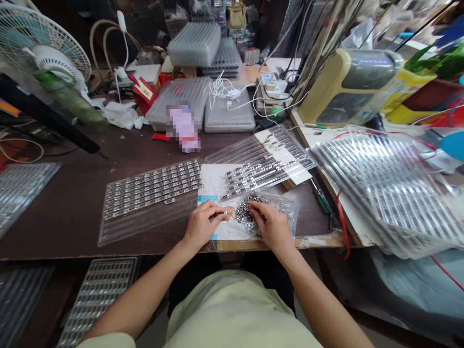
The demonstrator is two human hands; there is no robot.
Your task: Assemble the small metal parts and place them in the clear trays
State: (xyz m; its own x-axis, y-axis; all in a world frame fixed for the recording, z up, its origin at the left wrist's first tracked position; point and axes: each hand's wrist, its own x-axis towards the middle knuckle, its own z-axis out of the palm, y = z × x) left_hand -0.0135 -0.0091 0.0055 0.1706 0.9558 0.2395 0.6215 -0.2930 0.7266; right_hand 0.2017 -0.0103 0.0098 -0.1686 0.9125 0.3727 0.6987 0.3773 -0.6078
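Observation:
My left hand (203, 224) pinches a small metal part (222, 214) between thumb and fingers, just above a white paper sheet (217, 222). My right hand (271, 227) rests in a loose heap of small silvery metal parts (247, 210), its fingertips among them; whether it holds one is hidden. The heap lies on a clear plastic bag (284, 210). To the left of my hands, a clear plastic tray (152, 188) carries rows of metal parts. Beyond the heap, another clear tray (268, 162) holds similar rows.
A green-handled screwdriver (322, 200) and a red wire (342, 222) lie right of my right hand. Stacked clear trays (391, 193) pile up at the right, more (194, 44) stand at the back, and a white fan (47, 43) is at far left. The table's front edge (108, 255) runs below my wrists.

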